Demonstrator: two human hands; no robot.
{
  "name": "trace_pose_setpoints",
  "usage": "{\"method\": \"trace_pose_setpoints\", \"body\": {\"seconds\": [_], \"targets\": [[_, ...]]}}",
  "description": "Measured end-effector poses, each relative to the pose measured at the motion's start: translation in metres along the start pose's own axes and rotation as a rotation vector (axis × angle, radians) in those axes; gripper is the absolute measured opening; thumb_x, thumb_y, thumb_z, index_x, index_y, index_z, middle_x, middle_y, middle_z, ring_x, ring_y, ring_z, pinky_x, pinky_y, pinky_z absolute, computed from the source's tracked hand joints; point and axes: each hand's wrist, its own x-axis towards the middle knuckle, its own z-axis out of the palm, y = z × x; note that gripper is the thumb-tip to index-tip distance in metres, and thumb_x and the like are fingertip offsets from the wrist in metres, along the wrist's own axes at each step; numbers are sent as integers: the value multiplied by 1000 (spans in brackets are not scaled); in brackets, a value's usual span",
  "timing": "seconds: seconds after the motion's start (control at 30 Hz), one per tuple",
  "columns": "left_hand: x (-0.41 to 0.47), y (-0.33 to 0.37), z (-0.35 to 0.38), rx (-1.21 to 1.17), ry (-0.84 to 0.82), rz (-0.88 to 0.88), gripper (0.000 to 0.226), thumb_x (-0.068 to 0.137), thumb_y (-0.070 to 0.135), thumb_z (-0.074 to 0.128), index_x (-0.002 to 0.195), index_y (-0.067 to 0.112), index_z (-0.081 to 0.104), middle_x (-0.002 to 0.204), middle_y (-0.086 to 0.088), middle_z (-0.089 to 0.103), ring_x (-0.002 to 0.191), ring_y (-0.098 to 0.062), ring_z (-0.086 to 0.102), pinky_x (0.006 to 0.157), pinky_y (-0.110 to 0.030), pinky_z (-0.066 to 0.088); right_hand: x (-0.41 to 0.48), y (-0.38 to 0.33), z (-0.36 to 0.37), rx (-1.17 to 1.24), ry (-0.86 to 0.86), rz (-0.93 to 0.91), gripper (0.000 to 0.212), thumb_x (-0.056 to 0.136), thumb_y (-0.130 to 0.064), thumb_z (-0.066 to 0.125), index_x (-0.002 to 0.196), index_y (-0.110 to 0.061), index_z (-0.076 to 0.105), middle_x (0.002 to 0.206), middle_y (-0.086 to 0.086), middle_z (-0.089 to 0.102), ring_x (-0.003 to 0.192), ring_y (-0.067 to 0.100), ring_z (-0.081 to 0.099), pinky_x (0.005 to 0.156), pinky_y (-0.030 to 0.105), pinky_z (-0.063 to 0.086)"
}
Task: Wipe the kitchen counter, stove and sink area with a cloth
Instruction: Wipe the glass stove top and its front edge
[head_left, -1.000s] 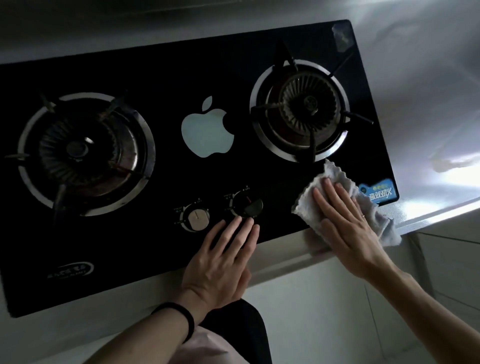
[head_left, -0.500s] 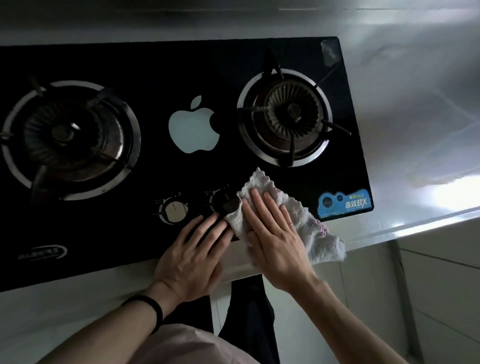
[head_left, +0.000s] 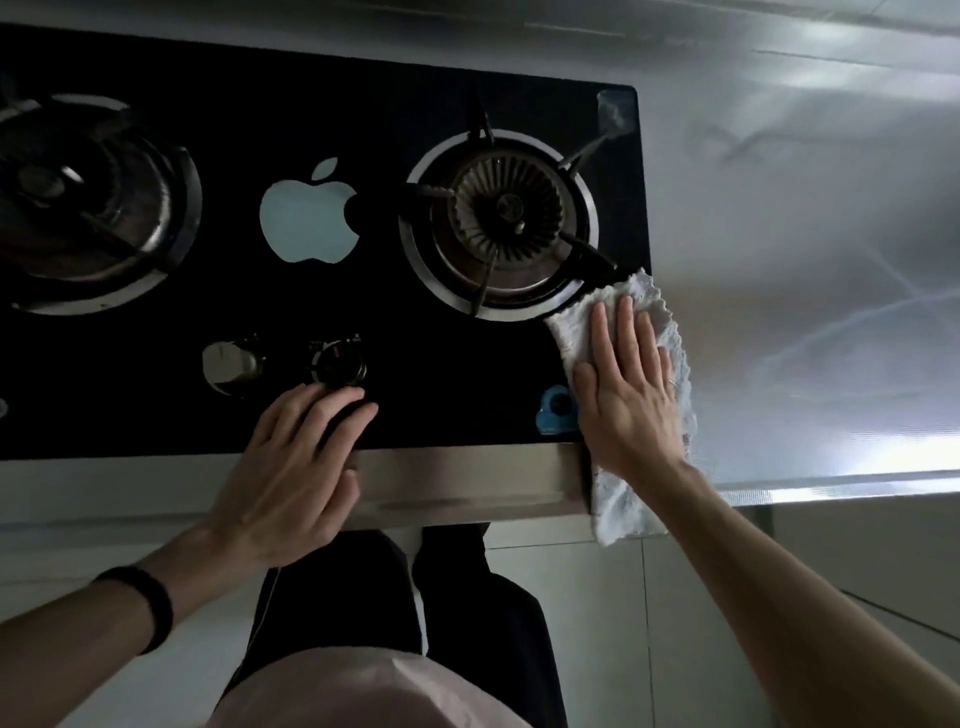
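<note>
Cloth (head_left: 657, 332) slid right to stove (head_left: 415, 395) edge; right hand (head_left: 626, 395) flat, left hand (head_left: 291, 467) fingers spread.

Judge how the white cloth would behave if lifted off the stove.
The cloth is probably floppy: its lower end droops over the counter edge. Likely light, since it flattens thin beneath the right hand. Its nubbly weave suggests grip, not slip.
</note>
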Motion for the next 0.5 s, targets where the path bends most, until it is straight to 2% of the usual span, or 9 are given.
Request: {"method": "trace_pose_setpoints", "body": {"seconds": [0.1, 0.17, 0.23, 0.37, 0.43, 0.5], "targets": [[22, 46, -2, -58, 9, -236, 64, 91, 31, 44, 148, 3, 53, 157, -16, 44, 121, -46, 45, 102, -57, 43, -5, -21, 9, 76, 29, 57, 66, 112, -36, 26, 168, -29, -8, 175, -3, -19, 161, 19, -20, 132, 47, -9], [32, 66, -4, -77, 13, -377, 66, 89, 33, 45, 148, 2, 53, 157, -16, 44, 118, -45, 41, 94, -57, 48, -20, -37, 18, 85, 25, -22, 69, 111, -33, 30, 168, -29, -7, 175, -2, -19, 161, 19, -22, 131, 47, -11], [37, 80, -5, -104, 26, -465, 67, 89, 35, 44, 147, 1, 51, 157, -16, 43, 120, -44, 42, 93, -56, 49, -36, -44, 25, 93, -11, -135, 70, 110, -32, 35, 168, -30, -3, 176, -4, -15, 161, 17, -20, 132, 45, -9], [49, 99, -9, -197, 69, -480, 67, 91, 33, 45, 149, 0, 46, 157, -18, 39, 133, -39, 45, 106, -52, 46, -47, -25, 19, 73, -78, -305, 63, 112, -38, 31, 168, -32, 2, 176, -8, -11, 162, 14, -16, 132, 40, -7], [66, 105, -10, -225, 104, -469, 68, 93, 30, 46, 151, -3, 42, 161, -20, 35, 144, -39, 40, 116, -50, 41, -45, -9, 11, 5, -96, -351, 62, 112, -42, 26, 168, -33, 0, 176, -8, -12, 162, 13, -15, 132, 40, -4], [89, 105, -11, -247, 134, -533, 69, 96, 27, 48, 156, -6, 36, 166, -22, 27, 153, -41, 30, 123, -51, 34, -43, 6, 4, -59, -94, -334, 62, 111, -42, 21, 168, -31, -3, 176, -6, -14, 162, 15, -15, 133, 41, -1]]}}
